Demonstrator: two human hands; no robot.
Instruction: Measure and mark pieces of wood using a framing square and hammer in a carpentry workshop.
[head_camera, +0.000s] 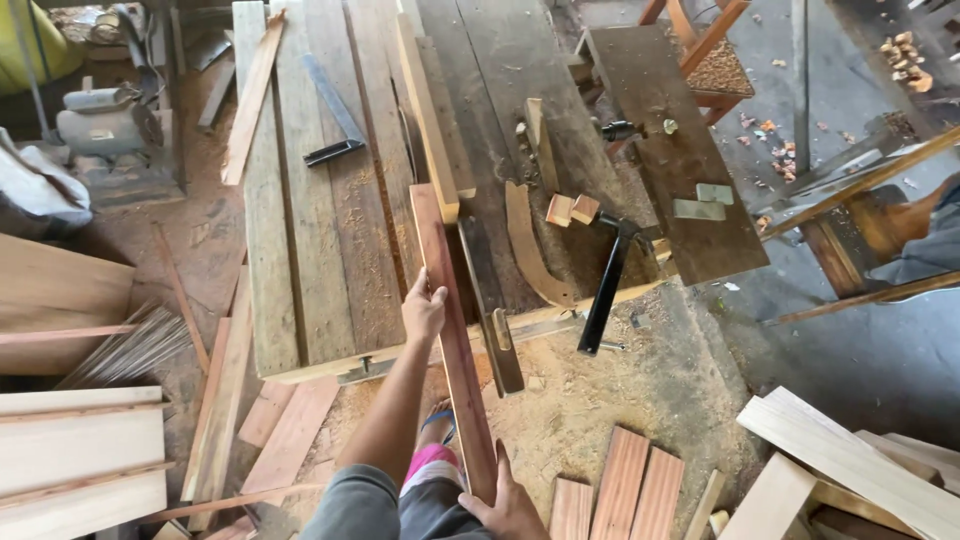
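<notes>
Workbench: (310, 250) broad, of rough grey planks dusted with sawdust; it carries nearly everything listed here.
Dark plank: (690, 170) wide board lying aslant over the bench's right edge, with two small flat metal pieces on it.
Reddish board: (452, 330) long and narrow, standing on its edge; its far end rests on the bench just inside the near edge, while its near end overhangs toward the person.
Pale batten: (428, 115) lies lengthwise on the bench, its end close to the board's far end.
Curved offcut: (528, 250) crescent-shaped piece near the bench's near right corner.
Black clamp: (605, 290) hangs over the near edge, right of the offcut.
Try square: (335, 120) lies toward the far end of the bench, left of the batten.
Left hand: (423, 310) closed around the board's upper edge at the bench's near edge.
Right hand: (508, 505) closed on the board's near end, thumb up along its face.
Wooden blocks: (572, 208) two small ones just beside the offcut.
Handling note: in my judgement the board handles best kept on edge and in line with the bench planks, with the rear hand taking the overhanging weight so the far end neither twists nor knocks the batten.
</notes>
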